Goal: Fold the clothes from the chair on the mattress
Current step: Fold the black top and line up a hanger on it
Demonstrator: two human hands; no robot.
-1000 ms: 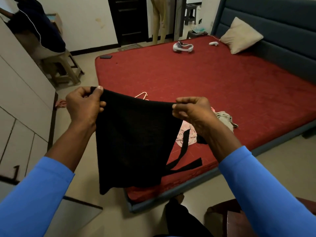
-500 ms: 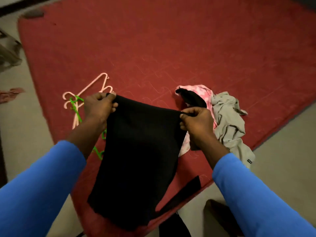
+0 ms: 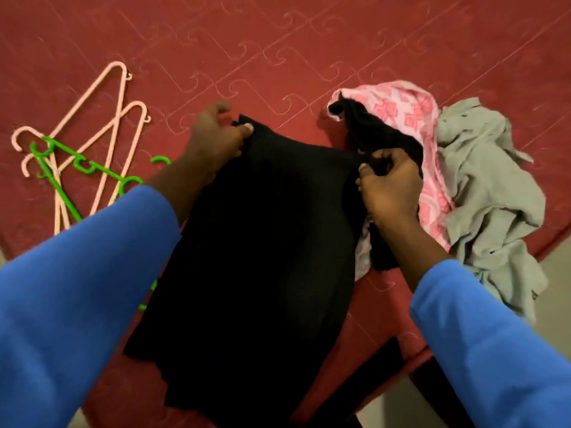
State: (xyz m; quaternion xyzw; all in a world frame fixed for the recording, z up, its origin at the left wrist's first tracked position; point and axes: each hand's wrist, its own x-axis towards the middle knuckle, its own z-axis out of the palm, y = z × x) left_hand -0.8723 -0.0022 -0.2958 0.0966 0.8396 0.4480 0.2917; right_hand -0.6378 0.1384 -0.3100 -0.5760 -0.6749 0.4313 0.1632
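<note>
- Two hands hold the black garment (image 3: 262, 242) by its top edge, one at each corner. It lies spread on the red mattress (image 3: 278, 50), with its lower hem toward you near the front edge.
- Your left hand (image 3: 216, 137) pinches the top-left corner. The thumb (image 3: 247, 128) sits on top of the cloth, and the other fingers reach past the edge.
- Your right hand (image 3: 391, 183) has its fingers (image 3: 366, 173) curled tight round the top-right corner, bunching the cloth.
- Just beyond and to the right of that hand, a pink patterned cloth (image 3: 408, 109) lies crumpled, with another black piece (image 3: 370, 131) across it.
- Touching that cloth on its right, a grey garment (image 3: 488, 186) is heaped, and its lower part hangs over the mattress edge.
- To your left, pink hangers (image 3: 114, 97) and a green hanger (image 3: 83, 165) lie tangled on the mattress, apart from the clothes. Your blue sleeve (image 3: 77, 288) partly covers them.
</note>
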